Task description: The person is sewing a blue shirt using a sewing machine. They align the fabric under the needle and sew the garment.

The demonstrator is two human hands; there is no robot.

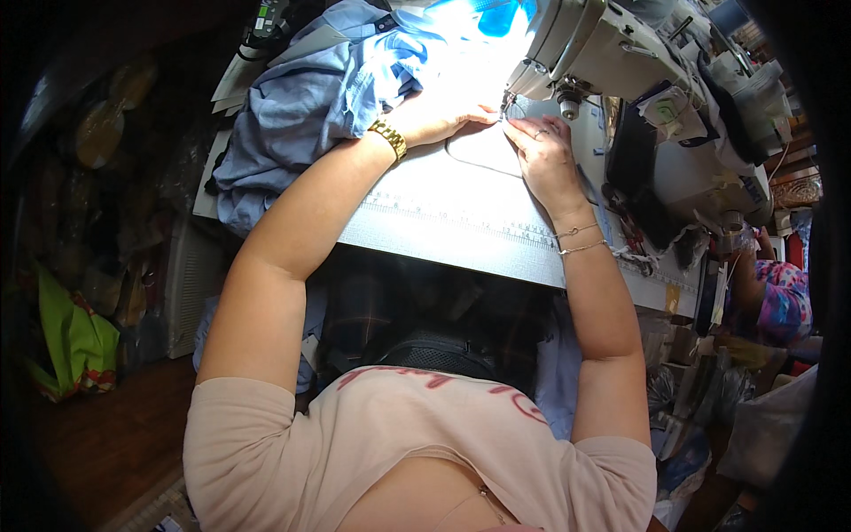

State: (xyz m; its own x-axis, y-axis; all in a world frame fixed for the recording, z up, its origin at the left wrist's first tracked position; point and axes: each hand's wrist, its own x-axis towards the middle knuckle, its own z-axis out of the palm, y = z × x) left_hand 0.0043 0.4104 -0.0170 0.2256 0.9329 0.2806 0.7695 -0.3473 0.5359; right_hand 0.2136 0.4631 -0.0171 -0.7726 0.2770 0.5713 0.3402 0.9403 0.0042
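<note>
A sewing table is seen at centre frame. On it, the right hand is laid flat, fingers released, on a pale fabric piece. The left hand, fingers loosely curled, is pressed on the same piece beneath the sewing machine, upper right. Blue cloth is heaped upper left.

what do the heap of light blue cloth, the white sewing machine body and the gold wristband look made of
Heap of light blue cloth: soft woven fabric, matte, going by its limp folds. White sewing machine body: probably painted metal or hard plastic, smooth with slight sheen. Gold wristband on the left hand: likely metal links, shiny.
</note>
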